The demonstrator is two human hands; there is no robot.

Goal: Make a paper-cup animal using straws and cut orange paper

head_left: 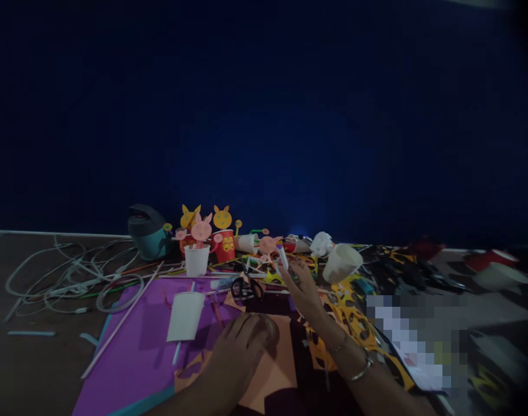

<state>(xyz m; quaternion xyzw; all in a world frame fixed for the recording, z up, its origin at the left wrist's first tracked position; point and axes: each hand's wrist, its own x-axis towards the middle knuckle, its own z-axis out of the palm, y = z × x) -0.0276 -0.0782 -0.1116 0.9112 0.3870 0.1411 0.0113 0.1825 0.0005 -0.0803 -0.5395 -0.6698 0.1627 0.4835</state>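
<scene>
My left hand (pixel 242 349) rests on a sheet of orange paper (pixel 281 370), its fingers curled over a dark, roundish thing that I cannot make out in the dim light. Farther forward and to the right, my right hand (pixel 302 286) is raised with a white marker (pixel 283 257) held upright between its fingers. The marker shows a purple end at the top. Black-handled scissors (pixel 247 288) lie between the hands, just beyond the orange sheet. A white paper cup (pixel 185 316) lies on the purple sheet (pixel 137 341) left of my left hand.
Behind stand paper cups with animal faces, including a pink one (pixel 201 228) and a yellow one (pixel 222 218). A teal container (pixel 148 232) is beside tangled white cables (pixel 68 271). Yellow paper with cut-out holes (pixel 353 312) runs alongside my right forearm. Another white cup (pixel 342 263) leans nearby.
</scene>
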